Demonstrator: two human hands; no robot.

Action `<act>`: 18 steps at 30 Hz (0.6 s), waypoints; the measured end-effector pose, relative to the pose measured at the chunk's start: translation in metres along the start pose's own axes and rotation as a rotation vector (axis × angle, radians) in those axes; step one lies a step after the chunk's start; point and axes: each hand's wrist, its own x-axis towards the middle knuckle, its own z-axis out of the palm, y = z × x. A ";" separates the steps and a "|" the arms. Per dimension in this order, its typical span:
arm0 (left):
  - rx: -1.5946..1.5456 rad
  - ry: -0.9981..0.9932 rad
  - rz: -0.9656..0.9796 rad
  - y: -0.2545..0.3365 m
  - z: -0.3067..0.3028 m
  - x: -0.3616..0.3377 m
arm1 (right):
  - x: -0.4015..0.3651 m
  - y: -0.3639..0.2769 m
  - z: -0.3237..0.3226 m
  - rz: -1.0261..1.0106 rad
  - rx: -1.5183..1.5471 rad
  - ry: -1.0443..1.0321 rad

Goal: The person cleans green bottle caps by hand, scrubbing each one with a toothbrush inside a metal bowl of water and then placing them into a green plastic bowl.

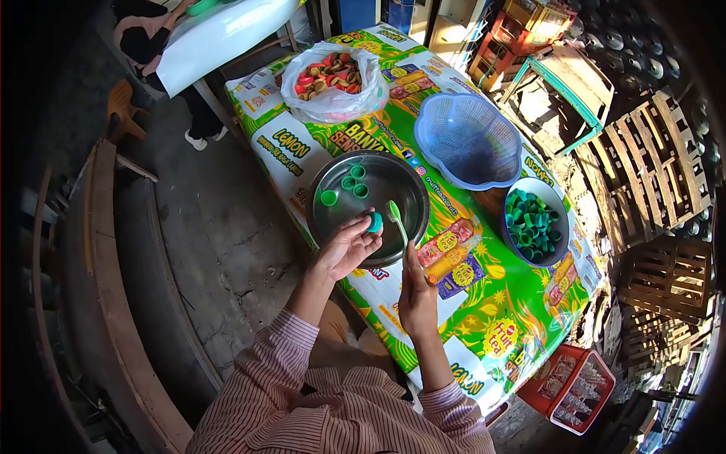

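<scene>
My left hand [350, 246] pinches a teal-green cap [374, 222] over the near part of a dark metal basin [321, 216]. In my right hand [417, 291] is a green toothbrush [396, 216], upright, its bristle head a little to the right of the cap and apart from it. Several green caps [329, 197] lie inside the basin toward its far left. A deep bowl [561, 253] full of green and teal caps [532, 219] stands at the right. Behind the basin, a clear plastic bag [333, 110] holds red and brown caps [329, 76].
A blue plastic basket [470, 144] sits beyond the basin on the table with a printed green cover [484, 299]. At the lower right is a red crate [569, 390] of bottles. Wooden pallets [643, 159] are at the right, a bench [125, 303] at the left, and another person [144, 38] upper left.
</scene>
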 end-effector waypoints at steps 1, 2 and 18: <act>0.001 -0.003 0.008 0.000 0.000 -0.001 | 0.000 -0.002 -0.001 0.018 0.042 0.028; -0.005 0.002 0.011 0.000 0.000 -0.002 | -0.001 -0.004 -0.001 0.038 0.086 0.056; -0.083 -0.041 -0.054 0.018 -0.015 0.021 | 0.009 -0.030 0.028 0.118 0.049 0.112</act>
